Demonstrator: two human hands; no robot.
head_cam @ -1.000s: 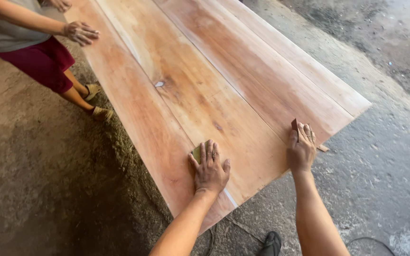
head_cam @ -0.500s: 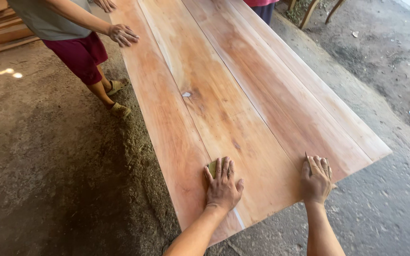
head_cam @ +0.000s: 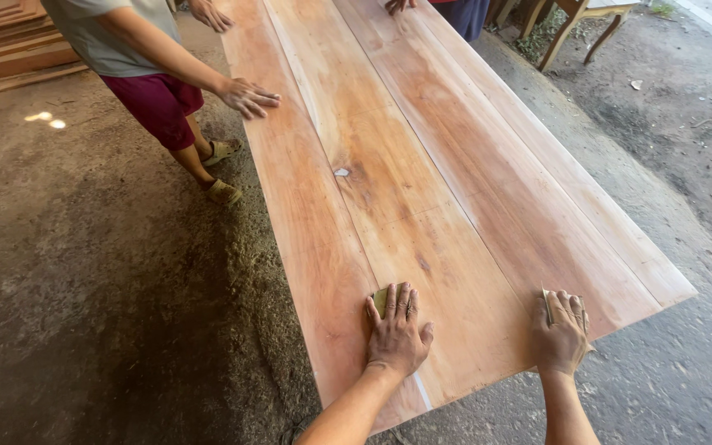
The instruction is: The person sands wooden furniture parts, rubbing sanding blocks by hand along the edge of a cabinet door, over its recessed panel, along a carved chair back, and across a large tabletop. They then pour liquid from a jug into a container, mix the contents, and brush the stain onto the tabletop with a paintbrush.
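The left hand [head_cam: 397, 334] lies flat on a big wooden tabletop [head_cam: 422, 189], fingers spread. It presses down on a small piece of sandpaper [head_cam: 381, 300], and only a corner of the paper peeks out by the fingertips. The right hand [head_cam: 560, 332] lies flat too, well apart from the left one, close to the near edge of the wood. Under it is another piece of sandpaper [head_cam: 547, 303], and just a thin edge shows past the fingers. Both hands are open and pushing down, not gripping.

The tabletop is made of long reddish boards side by side. It runs far away from the hands. Ahead of the left hand there is a small pale spot [head_cam: 342, 172] on the wood.

Farther off, to the left, another person in dark red shorts [head_cam: 158, 103] stands by the wood with one hand [head_cam: 246, 96] on it. The floor [head_cam: 84, 288] on the left side is dusty, with sawdust by the table edge.
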